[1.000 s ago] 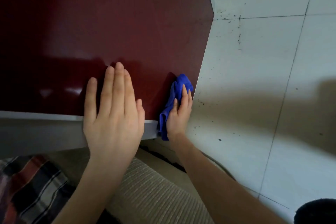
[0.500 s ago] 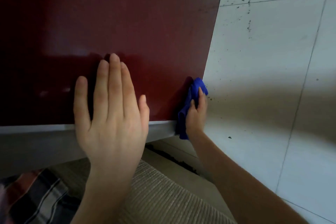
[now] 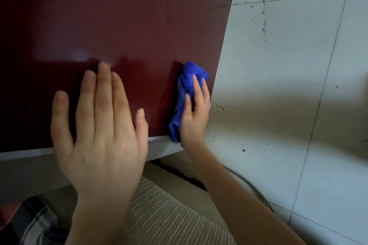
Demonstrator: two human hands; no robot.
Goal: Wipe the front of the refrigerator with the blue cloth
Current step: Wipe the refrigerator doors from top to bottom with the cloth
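Note:
The refrigerator front (image 3: 123, 26) is a glossy dark red panel with a grey strip along its lower edge. My right hand (image 3: 196, 113) presses a bunched blue cloth (image 3: 184, 93) flat against the panel's lower right corner, fingers fairly straight over it. The cloth's lower end hangs over the bottom edge. My left hand (image 3: 99, 125) lies flat on the panel to the left of the cloth, fingers straight and spread, holding nothing.
To the right of the refrigerator is a white tiled wall (image 3: 288, 77) speckled with dark spots. A thin cable (image 3: 251, 185) runs along its foot. Below the panel are my knee in ribbed beige fabric (image 3: 171, 217) and a striped cloth (image 3: 37, 223).
My right hand has slid the cloth a little to the right and back left along the lower right corner. The left hand has stayed flat on the panel. The view has shifted slightly.

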